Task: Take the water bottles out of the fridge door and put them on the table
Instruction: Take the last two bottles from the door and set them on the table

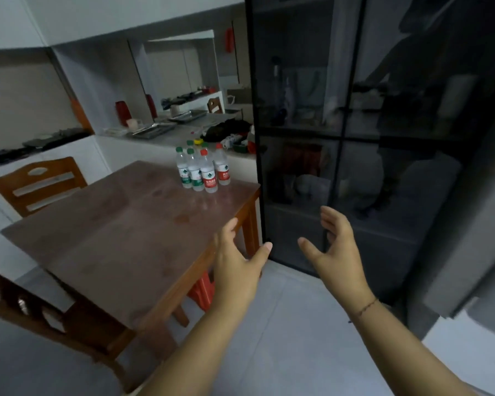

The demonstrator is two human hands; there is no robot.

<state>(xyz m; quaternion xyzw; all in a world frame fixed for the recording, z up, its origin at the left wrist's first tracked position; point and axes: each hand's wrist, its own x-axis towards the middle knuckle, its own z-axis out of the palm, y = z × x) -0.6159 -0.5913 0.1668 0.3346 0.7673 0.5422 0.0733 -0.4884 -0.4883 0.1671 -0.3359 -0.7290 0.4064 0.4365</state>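
Left hand (pixel 235 261): at 6 o'clock in the view, held out palm inward over the near corner of the counter; fingers (pixel 230 228) spread apart, thumb out to the right, holding nothing.
Right hand (pixel 336 250): just right of the left hand, at 5 o'clock, raised before the dark glass door; fingers (pixel 330 218) apart and curled a little, holding nothing.
Wrist band (pixel 367 307): thin cord around the right wrist.
Water bottles (pixel 202 170): a tight upright cluster at 12 o'clock from the hands, on the far right part of the counter; green caps and red caps, one yellow cap at the back.
Counter (pixel 120 224): brown wooden top, bare apart from the bottles.
Glass door (pixel 306 138): dark, shut, at 2 o'clock; dim shapes behind it.
Chair (pixel 39 184): wooden, at 9 o'clock, behind the counter.
Red stool (pixel 202 290): under the counter's near edge.
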